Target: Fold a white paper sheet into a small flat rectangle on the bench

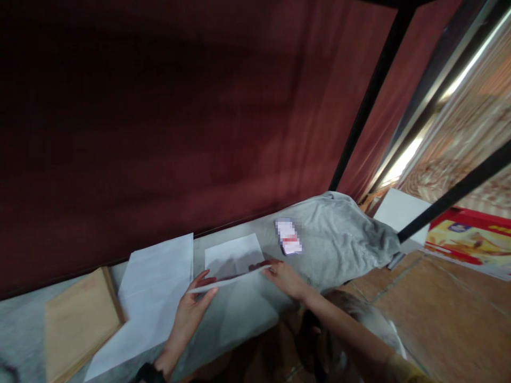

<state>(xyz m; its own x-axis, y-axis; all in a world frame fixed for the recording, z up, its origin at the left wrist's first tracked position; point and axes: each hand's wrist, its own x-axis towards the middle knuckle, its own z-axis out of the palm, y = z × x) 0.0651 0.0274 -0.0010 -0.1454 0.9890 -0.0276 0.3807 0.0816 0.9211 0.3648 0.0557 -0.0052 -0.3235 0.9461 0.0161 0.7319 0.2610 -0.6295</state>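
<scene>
Both my hands hold a white paper (231, 281) by its opposite ends, seen nearly edge-on as a thin, slightly curved strip. My left hand (194, 306) pinches its left end, with the thumb below and the fingers above. At the right end, my right hand (284, 277) grips it between thumb and fingers. Just behind lies a white sheet (235, 251) with a faint crease; whether it is joined to the held paper I cannot tell. Larger white sheets (159, 287) rest to the left of my left hand. Beyond them is a brown paper stack (82, 319).
A grey cloth (331, 234) covers the long narrow surface. A phone-like object (288, 235), blurred out, lies on it. Dark red fabric (199, 106) hangs behind. Black bars (371, 101) slant at the right, near a white board (403, 213) and a red-yellow box (471, 239) on the tiled floor.
</scene>
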